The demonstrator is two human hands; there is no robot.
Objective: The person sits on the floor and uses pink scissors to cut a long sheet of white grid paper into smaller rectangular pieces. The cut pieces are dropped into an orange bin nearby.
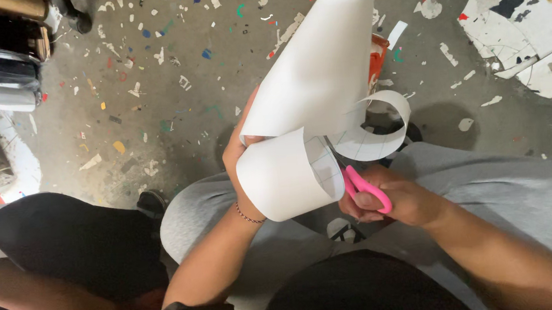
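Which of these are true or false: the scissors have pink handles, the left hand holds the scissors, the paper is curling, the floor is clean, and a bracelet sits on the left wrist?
1. The scissors have pink handles. True.
2. The left hand holds the scissors. False: the right hand holds them; the left grips the white paper.
3. The paper curls into loops. True.
4. The floor is clean. False: it is strewn with paper scraps and coloured specks.
5. A bracelet sits on the left wrist. True.
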